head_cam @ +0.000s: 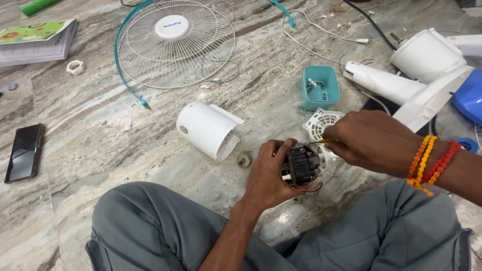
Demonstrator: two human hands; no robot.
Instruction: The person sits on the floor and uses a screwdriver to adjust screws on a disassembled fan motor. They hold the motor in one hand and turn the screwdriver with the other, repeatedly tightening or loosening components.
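Person's sitting cross-legged on a grey-brown marble floor (150,135), fan stripped down all around. Left hand (266,175) is wrapped tight around a small black and metal fan motor (301,164) w/ red wires hanging off the bottom, held just above the floor btwn the knees. Right hand (374,140) is closed on a thin yellow-handled screwdriver (329,141), tip pointing into the top of the motor. Orange and red bead bracelets (429,163) on that wrist.

Right behind the motor sits a white slotted plastic motor housing (321,123), partly hidden by the hands. Just left of the left hand is a small round metal knob (244,159), and next to that a white curved plastic rear cover (208,129) lying on its side. A teal square plastic tray (320,88) w/ small bits inside is a bit further back. White round wire fan grille with teal rim (173,42) lies flat at the top, white fan stand and neck (411,75) off to the right, black smartphone (24,152) far left, well apart from everything.
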